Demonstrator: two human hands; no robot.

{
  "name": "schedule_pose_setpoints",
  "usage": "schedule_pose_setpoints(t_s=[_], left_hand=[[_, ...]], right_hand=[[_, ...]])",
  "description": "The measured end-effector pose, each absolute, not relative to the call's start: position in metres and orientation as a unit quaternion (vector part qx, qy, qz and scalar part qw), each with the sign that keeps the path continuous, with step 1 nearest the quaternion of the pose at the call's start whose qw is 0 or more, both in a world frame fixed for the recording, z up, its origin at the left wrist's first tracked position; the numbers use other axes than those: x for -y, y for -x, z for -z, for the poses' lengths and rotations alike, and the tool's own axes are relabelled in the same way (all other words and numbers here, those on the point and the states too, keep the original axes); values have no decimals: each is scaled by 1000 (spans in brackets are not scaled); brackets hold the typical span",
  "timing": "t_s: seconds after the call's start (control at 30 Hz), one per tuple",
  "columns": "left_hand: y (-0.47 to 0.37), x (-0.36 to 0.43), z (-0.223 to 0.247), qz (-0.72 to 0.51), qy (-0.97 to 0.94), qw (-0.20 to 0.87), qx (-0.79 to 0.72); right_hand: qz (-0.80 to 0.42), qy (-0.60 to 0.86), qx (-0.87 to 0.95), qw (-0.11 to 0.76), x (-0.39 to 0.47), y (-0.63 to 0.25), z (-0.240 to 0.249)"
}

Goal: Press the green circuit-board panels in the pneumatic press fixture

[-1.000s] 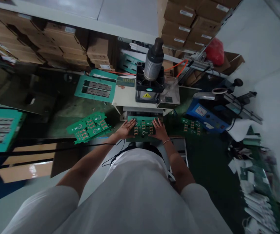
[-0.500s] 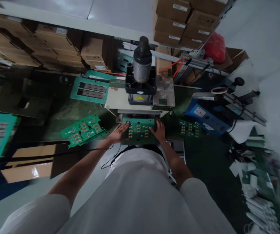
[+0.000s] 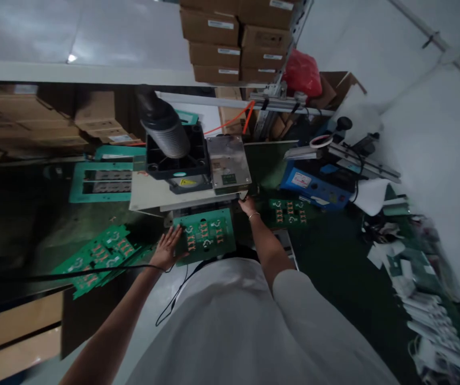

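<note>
A green circuit board panel (image 3: 209, 230) with orange markings lies flat in front of a bench press (image 3: 174, 176). My left hand (image 3: 168, 247) rests at its left edge, fingers stretched out, not gripping. Beyond the panel's right edge, my right hand (image 3: 247, 205) reaches to the lower right corner of the press, just under its metal control box (image 3: 230, 160). The fingertips there are hidden, so I cannot tell what they touch. To the left sits a stack of similar boards (image 3: 101, 256); another board (image 3: 289, 213) lies to the right of my right wrist.
A blue machine (image 3: 314, 184) stands at the right of the bench. Teal frames (image 3: 78, 182) lie at the back left, below shelved cardboard boxes (image 3: 216, 53). A black cable (image 3: 93, 271) crosses the left side.
My right hand has left the panel's right edge and moved up to the press's right corner. My left hand stays at the panel's left edge. The camera view has turned right.
</note>
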State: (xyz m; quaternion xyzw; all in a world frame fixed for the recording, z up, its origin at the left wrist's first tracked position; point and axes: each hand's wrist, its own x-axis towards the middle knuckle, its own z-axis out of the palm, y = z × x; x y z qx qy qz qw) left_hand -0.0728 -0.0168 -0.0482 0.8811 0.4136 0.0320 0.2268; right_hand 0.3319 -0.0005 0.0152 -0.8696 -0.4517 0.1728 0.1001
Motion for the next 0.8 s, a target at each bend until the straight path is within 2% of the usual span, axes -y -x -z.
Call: schedule_pose_setpoints(t_s=[0.1,0.27,0.37,0.5,0.8], left_hand=[[74,18,57,-78,-870,211,-440],[63,29,53,-148,-844,188,-480],[49,42,40,-190,-833,182,-487],[35,54,29,-205,-843,186,-462],[32,62,26,-215,-851,189,-439]], right_hand=[[-166,881,432,97,11,-335,-33],[-72,900,413,121,76,-371,-78],[-24,944,318,88,124,-405,-98],[-3,974,226,30,158,-434,-103],[-53,971,231,-3,147,-437,-99]])
